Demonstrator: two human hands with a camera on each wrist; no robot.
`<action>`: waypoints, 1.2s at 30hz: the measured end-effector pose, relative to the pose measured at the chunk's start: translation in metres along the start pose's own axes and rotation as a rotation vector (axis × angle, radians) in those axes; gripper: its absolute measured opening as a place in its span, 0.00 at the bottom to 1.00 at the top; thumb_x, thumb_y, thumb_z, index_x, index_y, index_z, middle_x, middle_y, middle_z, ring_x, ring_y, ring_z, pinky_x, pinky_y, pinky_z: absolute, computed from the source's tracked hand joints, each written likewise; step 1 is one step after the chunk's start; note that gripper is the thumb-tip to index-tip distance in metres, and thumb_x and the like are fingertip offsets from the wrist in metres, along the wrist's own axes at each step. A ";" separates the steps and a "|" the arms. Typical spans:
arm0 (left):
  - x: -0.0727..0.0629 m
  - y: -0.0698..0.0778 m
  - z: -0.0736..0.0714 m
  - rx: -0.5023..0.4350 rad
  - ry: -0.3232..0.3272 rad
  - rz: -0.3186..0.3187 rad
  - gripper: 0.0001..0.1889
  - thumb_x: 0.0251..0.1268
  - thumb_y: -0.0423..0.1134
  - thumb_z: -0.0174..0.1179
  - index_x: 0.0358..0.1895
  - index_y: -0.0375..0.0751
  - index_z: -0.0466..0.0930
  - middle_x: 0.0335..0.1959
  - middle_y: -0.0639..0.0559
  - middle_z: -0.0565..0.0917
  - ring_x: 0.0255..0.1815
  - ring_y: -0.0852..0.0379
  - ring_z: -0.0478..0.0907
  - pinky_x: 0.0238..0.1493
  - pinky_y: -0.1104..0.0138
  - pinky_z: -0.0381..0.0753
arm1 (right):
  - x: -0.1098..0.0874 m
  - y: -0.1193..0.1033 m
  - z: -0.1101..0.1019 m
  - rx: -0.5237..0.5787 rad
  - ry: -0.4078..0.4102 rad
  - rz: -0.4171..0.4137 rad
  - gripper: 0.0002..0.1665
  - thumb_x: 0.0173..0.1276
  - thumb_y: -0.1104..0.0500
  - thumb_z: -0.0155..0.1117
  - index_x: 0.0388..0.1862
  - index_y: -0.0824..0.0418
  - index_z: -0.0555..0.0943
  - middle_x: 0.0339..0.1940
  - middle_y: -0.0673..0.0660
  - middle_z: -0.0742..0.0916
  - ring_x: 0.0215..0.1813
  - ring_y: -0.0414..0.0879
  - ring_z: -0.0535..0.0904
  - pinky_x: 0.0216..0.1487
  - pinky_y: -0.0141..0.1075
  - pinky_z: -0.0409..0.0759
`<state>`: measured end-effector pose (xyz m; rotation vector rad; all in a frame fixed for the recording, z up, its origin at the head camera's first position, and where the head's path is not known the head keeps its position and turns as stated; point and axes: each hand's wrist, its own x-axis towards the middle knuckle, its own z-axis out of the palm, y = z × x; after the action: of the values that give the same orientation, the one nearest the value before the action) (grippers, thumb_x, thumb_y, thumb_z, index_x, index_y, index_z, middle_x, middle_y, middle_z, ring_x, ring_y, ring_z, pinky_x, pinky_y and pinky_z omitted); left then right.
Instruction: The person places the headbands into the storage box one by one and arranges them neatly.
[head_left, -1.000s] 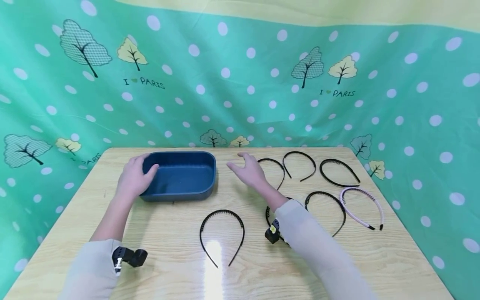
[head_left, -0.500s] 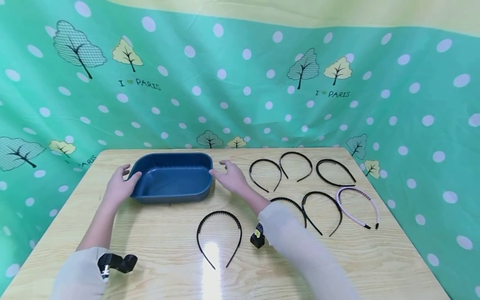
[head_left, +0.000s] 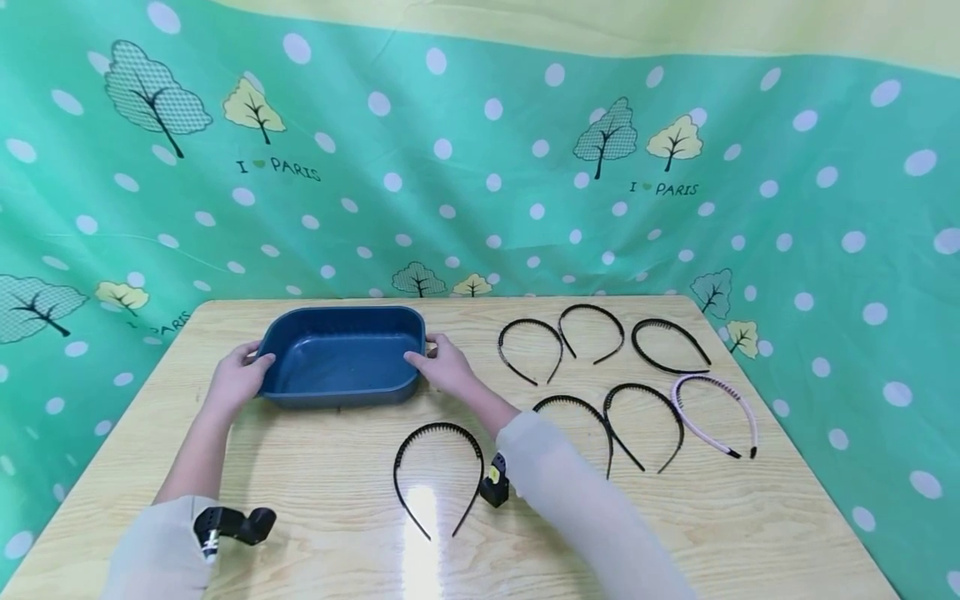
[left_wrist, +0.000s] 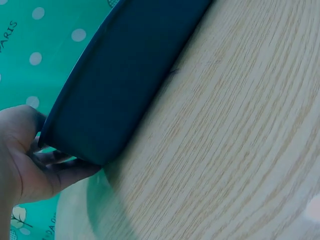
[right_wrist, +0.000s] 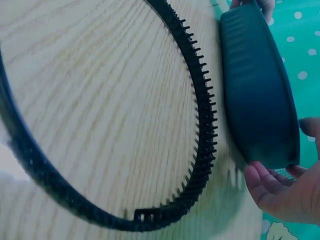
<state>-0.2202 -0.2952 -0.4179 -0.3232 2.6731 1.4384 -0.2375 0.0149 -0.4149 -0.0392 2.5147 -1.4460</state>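
In the head view, the blue tub (head_left: 345,398) on the worktop (head_left: 315,517) is pinched at both ends by the left hand (head_left: 236,379) and right hand (head_left: 446,365); in the left wrist view, a lower corner is met by fingers (left_wrist: 75,173); in the right wrist view, light, stiff, slightly slippery handling is suggested by smooth walls, best gripped at the ends.

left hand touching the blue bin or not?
Touching. The left wrist view shows the left hand gripping the end of the blue bin, a fingertip against its bottom corner.
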 end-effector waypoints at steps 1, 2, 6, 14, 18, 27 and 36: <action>0.000 0.000 0.000 0.005 -0.004 0.001 0.32 0.74 0.47 0.36 0.71 0.25 0.45 0.65 0.20 0.58 0.64 0.28 0.62 0.59 0.44 0.71 | 0.000 0.000 0.001 0.009 -0.003 0.006 0.34 0.68 0.46 0.57 0.69 0.57 0.63 0.52 0.61 0.80 0.38 0.47 0.79 0.32 0.34 0.78; 0.001 0.000 0.000 0.008 -0.006 0.001 0.32 0.75 0.46 0.36 0.71 0.25 0.46 0.65 0.20 0.59 0.64 0.28 0.63 0.57 0.46 0.75 | 0.001 0.001 0.001 0.013 -0.003 0.007 0.33 0.68 0.48 0.57 0.68 0.57 0.63 0.51 0.60 0.81 0.36 0.47 0.79 0.29 0.33 0.77; 0.001 0.001 0.000 -0.006 -0.026 0.003 0.31 0.75 0.45 0.35 0.70 0.24 0.46 0.64 0.19 0.59 0.61 0.30 0.66 0.42 0.63 0.83 | 0.002 0.000 0.002 0.015 0.004 0.005 0.30 0.69 0.53 0.56 0.68 0.58 0.63 0.51 0.61 0.81 0.39 0.47 0.80 0.27 0.30 0.76; -0.003 0.007 0.005 -0.054 -0.084 -0.008 0.31 0.75 0.44 0.37 0.71 0.25 0.44 0.66 0.20 0.58 0.59 0.33 0.68 0.36 0.69 0.84 | 0.002 0.000 -0.008 -0.001 0.015 0.009 0.28 0.71 0.56 0.54 0.68 0.60 0.63 0.54 0.62 0.80 0.47 0.49 0.80 0.31 0.31 0.79; -0.005 0.013 0.010 -0.066 -0.106 0.009 0.32 0.75 0.44 0.37 0.72 0.27 0.41 0.66 0.19 0.56 0.60 0.31 0.67 0.38 0.66 0.84 | 0.004 0.002 -0.017 -0.028 0.028 0.005 0.29 0.70 0.55 0.54 0.68 0.60 0.64 0.55 0.62 0.81 0.50 0.50 0.80 0.36 0.33 0.81; -0.007 0.022 0.025 -0.105 -0.142 0.046 0.31 0.75 0.44 0.37 0.74 0.35 0.39 0.67 0.20 0.55 0.60 0.29 0.67 0.39 0.63 0.84 | 0.000 0.009 -0.039 -0.054 0.021 0.001 0.29 0.70 0.56 0.54 0.68 0.60 0.64 0.53 0.61 0.81 0.50 0.50 0.80 0.45 0.37 0.81; -0.010 0.035 0.046 -0.123 -0.178 0.071 0.31 0.75 0.43 0.39 0.74 0.37 0.39 0.67 0.22 0.57 0.60 0.30 0.68 0.45 0.58 0.84 | -0.007 0.021 -0.065 -0.075 0.043 0.001 0.28 0.70 0.57 0.55 0.67 0.61 0.65 0.51 0.62 0.81 0.47 0.50 0.80 0.39 0.34 0.80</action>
<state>-0.2195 -0.2371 -0.4127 -0.1042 2.4852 1.5747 -0.2425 0.0818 -0.4002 -0.0208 2.6026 -1.3655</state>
